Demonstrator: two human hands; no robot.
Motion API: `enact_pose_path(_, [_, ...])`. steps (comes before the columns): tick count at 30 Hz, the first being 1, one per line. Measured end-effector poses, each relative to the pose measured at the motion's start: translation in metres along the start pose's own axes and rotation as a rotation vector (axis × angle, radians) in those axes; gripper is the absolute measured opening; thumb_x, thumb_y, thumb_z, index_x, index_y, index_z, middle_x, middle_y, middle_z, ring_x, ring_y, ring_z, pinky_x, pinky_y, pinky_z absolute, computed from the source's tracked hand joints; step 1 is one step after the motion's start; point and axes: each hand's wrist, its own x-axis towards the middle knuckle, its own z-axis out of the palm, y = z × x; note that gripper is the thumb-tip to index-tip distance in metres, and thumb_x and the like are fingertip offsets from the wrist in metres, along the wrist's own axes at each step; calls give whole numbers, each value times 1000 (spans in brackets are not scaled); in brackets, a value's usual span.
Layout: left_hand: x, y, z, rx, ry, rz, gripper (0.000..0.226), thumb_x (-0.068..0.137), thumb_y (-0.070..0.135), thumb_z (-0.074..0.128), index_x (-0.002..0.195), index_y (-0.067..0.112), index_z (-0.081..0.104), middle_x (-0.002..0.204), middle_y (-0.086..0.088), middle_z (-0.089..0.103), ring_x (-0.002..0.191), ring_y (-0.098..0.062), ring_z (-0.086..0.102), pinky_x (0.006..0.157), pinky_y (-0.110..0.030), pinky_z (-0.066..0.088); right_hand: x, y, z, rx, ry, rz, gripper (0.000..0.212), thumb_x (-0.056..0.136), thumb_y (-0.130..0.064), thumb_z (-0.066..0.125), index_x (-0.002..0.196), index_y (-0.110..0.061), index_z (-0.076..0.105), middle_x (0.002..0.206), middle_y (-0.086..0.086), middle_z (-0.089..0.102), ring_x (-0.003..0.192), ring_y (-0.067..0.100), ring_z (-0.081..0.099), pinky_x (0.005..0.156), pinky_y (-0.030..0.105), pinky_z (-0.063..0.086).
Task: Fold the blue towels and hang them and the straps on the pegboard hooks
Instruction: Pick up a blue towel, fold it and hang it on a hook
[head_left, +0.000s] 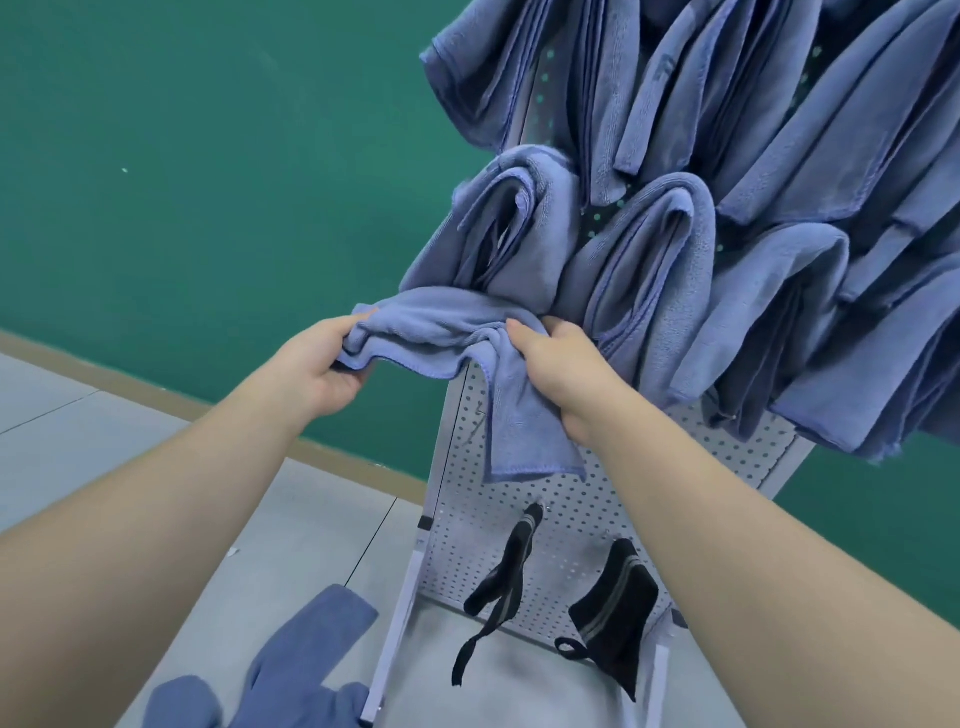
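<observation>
**Towel held up at the pegboard**

A green wall (208, 182) backs the scene, with a tan skirting strip along its foot and a grey tiled floor (104, 441) below.

Both arms reach forward and up. The left hand (317, 364) grips one end of a blue towel (441, 332), fingers curled under the cloth and thumb over its edge. The right hand (561, 369) pinches the same towel at its other side, thumb on top and fingers bunched into the fabric. Between the hands the towel sags in a shallow fold; below the right hand a loose flap hangs down in front of the pegboard (571, 499).

The held towel sits just under the lowest row of hung towels (649, 270), touching the bottom of the nearest one. Those towels are folded and draped in loops, crowded side by side, and more rows of them climb toward the top right, covering most of the upper board.

Lower on the bare white perforated panel hang two black straps. The left strap (509, 577) dangles long and thin, its tail trailing down. The right strap (615, 608) is wider, bunched, with grey stripes and a small loop at its lower left.

On the floor, near the board's frame, lies a heap of more blue cloth (291, 670).
</observation>
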Motion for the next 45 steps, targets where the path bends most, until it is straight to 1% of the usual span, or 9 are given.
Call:
enact_pose_path(6, [14, -23, -11, 70, 17, -69, 18, 98, -3, 56, 105, 6, 70, 79, 5, 74, 68, -4, 71, 62, -15, 56, 13, 24, 6, 12, 131, 49, 31, 100, -25, 60, 127, -9, 60, 120, 13, 69, 112, 33, 67, 94, 40, 56])
enact_pose_path(12, [15, -61, 0, 163, -6, -125, 22, 103, -2, 51, 94, 9, 68, 69, 5, 76, 60, -4, 72, 61, -18, 60, 19, 44, 6, -87, 199, 19, 25, 106, -30, 54, 123, -12, 56, 101, 2, 60, 91, 25, 55, 77, 24, 49])
enact_pose_path(16, [18, -87, 0, 204, 22, -205, 7, 100, 20, 67, 97, 14, 69, 77, 1, 78, 68, -8, 73, 59, -25, 60, 11, 43, 12, -83, 265, -6, 37, 105, -46, 51, 130, -19, 56, 113, 3, 64, 101, 26, 60, 86, 32, 43])
enact_pose_path(22, [3, -99, -38, 446, -54, -292, 38, 95, 42, 69, 107, 7, 63, 98, -10, 75, 83, -21, 74, 64, -32, 63, -32, 70, 17, -393, 269, -145, 47, 106, -27, 53, 151, -16, 44, 138, 4, 57, 125, 25, 53, 101, 35, 44])
enact_pose_path(26, [-13, -103, -87, 647, -24, -332, 34, 100, 38, 66, 111, 6, 61, 99, -10, 73, 79, -22, 72, 74, -31, 63, -90, 113, 36, -625, 310, -366, 60, 103, -21, 59, 157, -9, 35, 162, 9, 36, 150, 24, 32, 122, 35, 27])
enact_pose_path(31, [-46, -142, -163, 1171, -85, -481, 21, 100, 24, 65, 105, 4, 65, 90, -11, 69, 72, -27, 67, 63, -30, 55, -143, 193, 57, -783, 168, -585, 47, 96, -8, 64, 142, -7, 54, 157, 15, 43, 143, 33, 43, 116, 42, 37])
enact_pose_path(38, [-101, -207, -199, 1769, -405, -595, 21, 93, 32, 68, 99, 12, 70, 84, 4, 67, 82, -17, 63, 67, -23, 51, -197, 324, 56, -838, -132, -192, 32, 98, -24, 60, 126, -8, 63, 126, 9, 57, 111, 32, 62, 89, 45, 55])
enact_pose_path(42, [-116, -249, -190, 1769, -579, -578, 12, 95, 27, 69, 101, 16, 70, 85, 14, 62, 99, -22, 67, 95, -38, 54, -226, 382, 36, -1035, -328, 472, 68, 95, -66, 56, 138, -13, 51, 135, 6, 50, 119, 29, 59, 84, 35, 47])
enact_pose_path(45, [-122, -270, -179, 1735, -668, -580, 19, 96, 22, 68, 111, 11, 69, 84, 20, 58, 97, -14, 61, 95, -30, 51, -244, 410, 35, -1071, -502, 650, 74, 93, -72, 52, 142, -16, 51, 140, 5, 56, 123, 28, 60, 87, 34, 47])
